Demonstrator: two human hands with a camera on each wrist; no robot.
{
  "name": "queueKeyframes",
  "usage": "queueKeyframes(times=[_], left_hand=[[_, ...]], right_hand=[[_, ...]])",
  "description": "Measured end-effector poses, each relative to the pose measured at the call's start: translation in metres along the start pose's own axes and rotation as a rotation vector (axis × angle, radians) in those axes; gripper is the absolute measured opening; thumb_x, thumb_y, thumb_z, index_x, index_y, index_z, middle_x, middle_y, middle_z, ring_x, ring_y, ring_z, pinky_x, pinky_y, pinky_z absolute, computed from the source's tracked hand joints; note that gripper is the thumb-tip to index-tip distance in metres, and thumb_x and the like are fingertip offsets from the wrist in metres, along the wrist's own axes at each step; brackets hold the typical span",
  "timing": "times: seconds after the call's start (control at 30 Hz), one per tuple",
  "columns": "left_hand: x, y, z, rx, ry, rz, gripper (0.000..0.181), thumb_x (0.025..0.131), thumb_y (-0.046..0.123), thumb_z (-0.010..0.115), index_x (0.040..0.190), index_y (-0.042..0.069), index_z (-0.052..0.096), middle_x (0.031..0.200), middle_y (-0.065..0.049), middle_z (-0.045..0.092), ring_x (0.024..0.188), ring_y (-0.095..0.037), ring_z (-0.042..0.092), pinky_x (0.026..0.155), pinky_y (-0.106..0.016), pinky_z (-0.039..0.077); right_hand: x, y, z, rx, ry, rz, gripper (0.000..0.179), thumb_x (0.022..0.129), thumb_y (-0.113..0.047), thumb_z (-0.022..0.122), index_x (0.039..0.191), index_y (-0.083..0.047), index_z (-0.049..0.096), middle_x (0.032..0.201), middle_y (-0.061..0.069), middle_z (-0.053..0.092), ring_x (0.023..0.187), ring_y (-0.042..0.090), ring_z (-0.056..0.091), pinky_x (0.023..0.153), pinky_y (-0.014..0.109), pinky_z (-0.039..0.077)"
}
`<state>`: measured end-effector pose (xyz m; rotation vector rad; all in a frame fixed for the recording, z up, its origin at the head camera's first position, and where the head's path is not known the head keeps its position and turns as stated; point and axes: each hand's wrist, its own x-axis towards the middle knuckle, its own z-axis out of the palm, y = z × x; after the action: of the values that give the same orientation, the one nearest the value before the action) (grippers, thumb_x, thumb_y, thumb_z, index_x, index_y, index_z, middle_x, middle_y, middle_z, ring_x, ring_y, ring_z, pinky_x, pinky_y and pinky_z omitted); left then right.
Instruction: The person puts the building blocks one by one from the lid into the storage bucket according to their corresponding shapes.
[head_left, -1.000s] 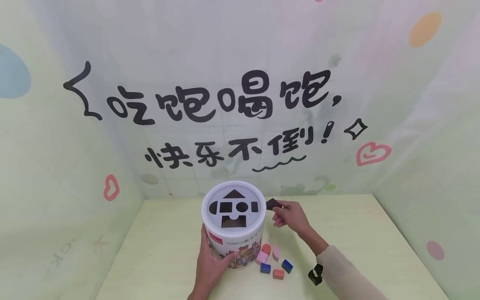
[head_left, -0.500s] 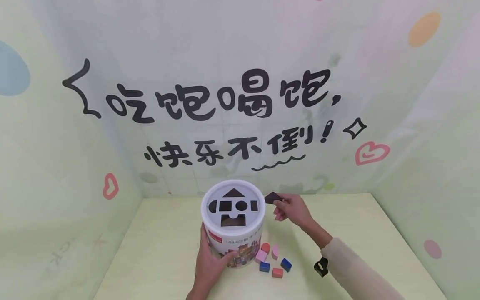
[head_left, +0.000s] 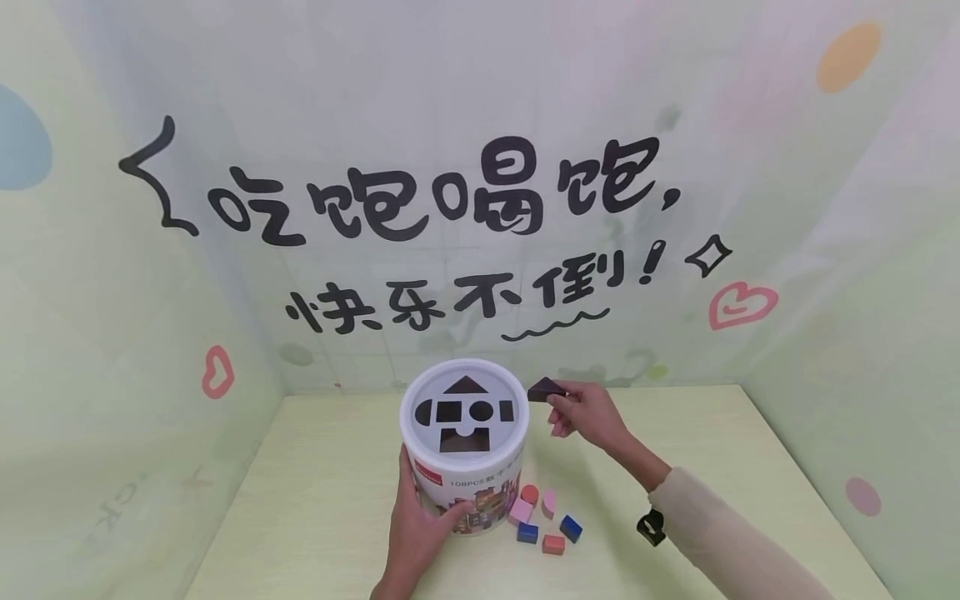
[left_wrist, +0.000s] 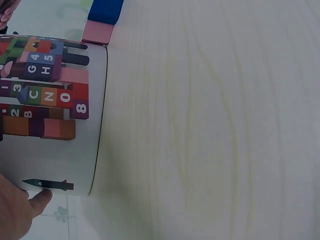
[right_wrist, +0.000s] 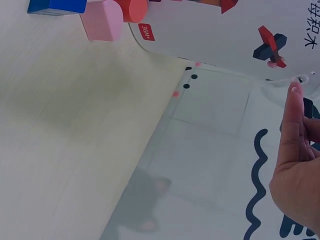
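Observation:
A white round bucket (head_left: 468, 477) printed with colourful blocks stands on the table, its grey lid (head_left: 504, 437) pierced by triangular, half-round, square, round, rectangular and notched holes. My left hand (head_left: 422, 537) grips the bucket's left side, thumb across the front; in the left wrist view a fingertip (left_wrist: 41, 200) lies along the wall. Beside the rim on the right, my right hand (head_left: 592, 415) pinches a dark triangular block (head_left: 546, 388) between thumb and fingers. In the right wrist view that hand (right_wrist: 297, 165) shows at the right edge, the block mostly hidden behind the fingers.
Loose blocks lie by the bucket's front right: a red round one (head_left: 529, 493), a pink one (head_left: 521, 511), a pink curved one (head_left: 549, 503), an orange-red one (head_left: 553, 545) and two blue ones (head_left: 527, 532). A printed curtain (head_left: 405, 100) encloses the pale table (head_left: 712, 492).
The right hand has lifted the triangular block slightly, still beside the rim, with its flat face turned more to view. The left hand keeps its grip on the bucket.

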<state>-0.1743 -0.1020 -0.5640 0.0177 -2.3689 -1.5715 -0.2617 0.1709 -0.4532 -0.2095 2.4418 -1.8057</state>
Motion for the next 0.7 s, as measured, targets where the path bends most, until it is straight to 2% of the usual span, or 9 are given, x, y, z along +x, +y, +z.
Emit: queueKeyframes(times=[0.17,0.37,0.53,0.7], left_hand=[[0.000,-0.001,0.000,-0.015,-0.004,0.004,0.123,0.052,0.055,0.081,0.144,0.039,0.001,0.144,0.012,0.025,0.130,-0.019,0.025,0.104,-0.052,0.023],[-0.001,0.001,0.000,-0.019,-0.011,-0.005,0.123,0.052,0.055,0.080,0.144,0.040,0.000,0.144,0.012,0.023,0.131,-0.020,0.023,0.104,-0.053,0.022],[-0.001,0.002,-0.001,-0.020,-0.012,-0.012,0.123,0.052,0.055,0.080,0.144,0.040,0.000,0.144,0.012,0.023,0.131,-0.020,0.023,0.104,-0.053,0.022],[0.000,0.001,-0.001,-0.024,-0.007,-0.008,0.123,0.051,0.055,0.081,0.144,0.040,0.000,0.144,0.012,0.023,0.131,-0.021,0.023,0.104,-0.053,0.022]], right_hand=[[0.001,-0.007,-0.004,-0.003,0.001,-0.009,0.033,0.090,-0.012,0.057,0.121,-0.001,0.056,0.067,0.014,0.062,0.056,0.027,0.062,0.055,0.040,0.056],[-0.005,-0.026,-0.007,-0.016,-0.019,-0.030,0.032,0.092,-0.007,0.053,0.122,0.005,0.053,0.067,0.015,0.061,0.059,0.032,0.061,0.057,0.042,0.056],[0.004,-0.020,-0.008,0.007,-0.022,-0.057,0.035,0.091,-0.012,0.056,0.123,0.001,0.053,0.069,0.017,0.061,0.057,0.031,0.061,0.055,0.040,0.056],[0.007,-0.031,-0.006,0.011,-0.021,-0.082,0.032,0.090,-0.013,0.058,0.119,-0.001,0.057,0.069,0.018,0.061,0.056,0.029,0.061,0.054,0.039,0.056]])
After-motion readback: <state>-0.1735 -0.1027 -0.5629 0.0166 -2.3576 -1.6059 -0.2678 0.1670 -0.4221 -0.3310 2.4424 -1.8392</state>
